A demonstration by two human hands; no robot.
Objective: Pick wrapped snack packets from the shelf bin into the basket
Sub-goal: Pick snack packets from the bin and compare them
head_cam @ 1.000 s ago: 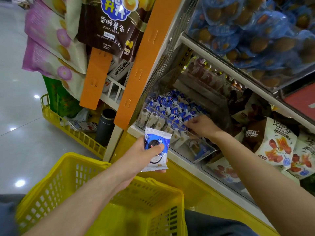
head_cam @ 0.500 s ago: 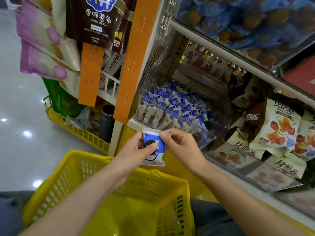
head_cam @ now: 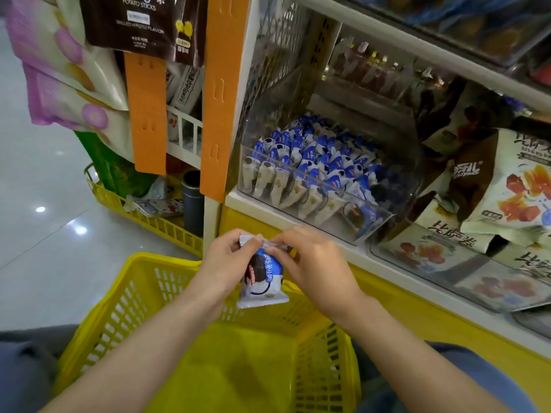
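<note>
Now both hands hold one snack packet (head_cam: 262, 281) by its top edge, in the lower middle of the frame. The left hand (head_cam: 226, 257) pinches the top left corner. The right hand (head_cam: 316, 263) pinches the top right. The packet hangs long-ways, top to bottom, and its low end is just over the far rim of the yellow basket (head_cam: 98, 320). The basket's open inside is right below, so I think the packet only needs to drop. More packets sit in the clear shelf bin (head_cam: 378, 228), up and right of the hands.

Shop aisle: stocked snack shelves (head_cam: 387, 257), hanging packets (head_cam: 68, 70), yellow basket (head_cam: 125, 299).
</note>
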